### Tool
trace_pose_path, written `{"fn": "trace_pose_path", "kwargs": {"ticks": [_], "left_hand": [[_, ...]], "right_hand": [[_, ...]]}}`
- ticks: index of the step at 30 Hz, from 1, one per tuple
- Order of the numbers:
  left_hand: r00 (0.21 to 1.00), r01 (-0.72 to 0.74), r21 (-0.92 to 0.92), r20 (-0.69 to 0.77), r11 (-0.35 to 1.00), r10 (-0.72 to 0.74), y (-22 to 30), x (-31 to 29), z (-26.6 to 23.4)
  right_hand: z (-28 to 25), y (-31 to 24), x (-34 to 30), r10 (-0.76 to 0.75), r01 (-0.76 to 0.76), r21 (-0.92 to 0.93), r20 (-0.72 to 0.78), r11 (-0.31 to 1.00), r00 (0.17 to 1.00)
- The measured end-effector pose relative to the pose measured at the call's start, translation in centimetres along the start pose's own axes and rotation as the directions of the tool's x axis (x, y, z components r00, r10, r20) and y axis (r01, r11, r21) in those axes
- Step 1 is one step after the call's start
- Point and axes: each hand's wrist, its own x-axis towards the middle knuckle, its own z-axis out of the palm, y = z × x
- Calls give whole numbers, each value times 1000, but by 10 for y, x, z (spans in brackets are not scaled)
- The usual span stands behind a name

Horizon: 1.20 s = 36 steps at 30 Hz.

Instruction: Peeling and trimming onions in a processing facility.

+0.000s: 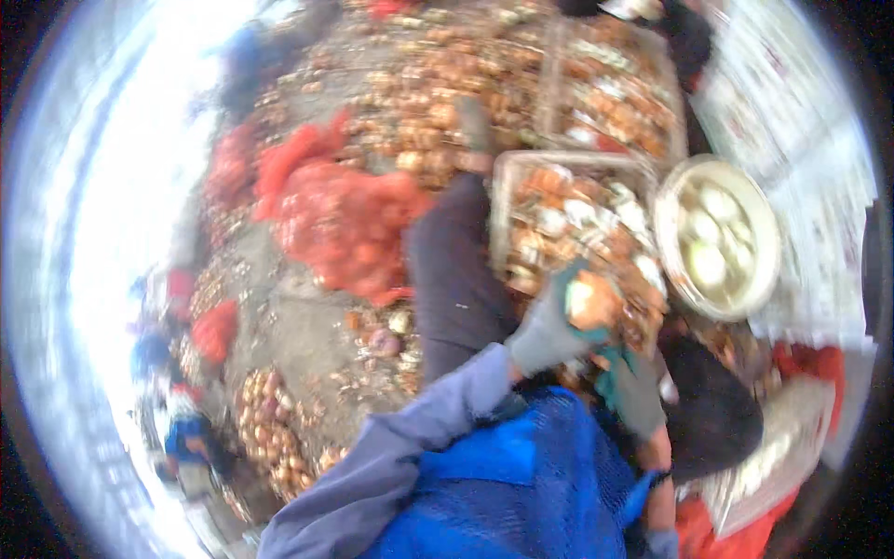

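My left hand (542,332), in a grey and green work glove, grips an onion (594,301). The onion has brown skin with a pale patch facing up. Just below it, close to my body, is my right hand (633,389) in a similar glove. Its fingers are curled, and blur hides whatever they may hold. Both hands are over the near edge of a crate (501,219) filled with onion skins, scraps and some whitish pieces. To the right of this crate stands a round pale tub (765,228) holding several peeled white onions (708,264).
A second crate (678,102) of onion scraps stands beyond. Red mesh sacks (349,224) of onions lie left of my leg, with loose onions (419,112) spread over the floor behind. More onions (268,419) are heaped at lower left. A white container (778,452) sits at lower right.
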Motion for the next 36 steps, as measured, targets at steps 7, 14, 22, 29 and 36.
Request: {"fn": "trace_pose_path", "kwargs": {"ticks": [7, 14, 22, 29, 36], "left_hand": [[996, -40, -68, -81, 997, 35, -6, -3, -18], [974, 76, -615, -124, 785, -192, -12, 6, -35], [945, 92, -384, -256, 919, -202, -20, -1, -56], [901, 131, -675, -225, 727, -371, -53, 8, -30], [826, 289, -740, -127, 607, -549, -45, 14, -40]], "right_hand": [[50, 40, 27, -201, 130, -370, -161, 920, 966], [55, -17, 61, 2, -47, -216, -208, 975, 978], [57, -47, 76, 148, -105, -377, 88, 920, 985], [80, 28, 102, 36, -66, -309, -100, 949, 994], [92, 54, 109, -145, 24, -573, -167, 819, 975]]}}
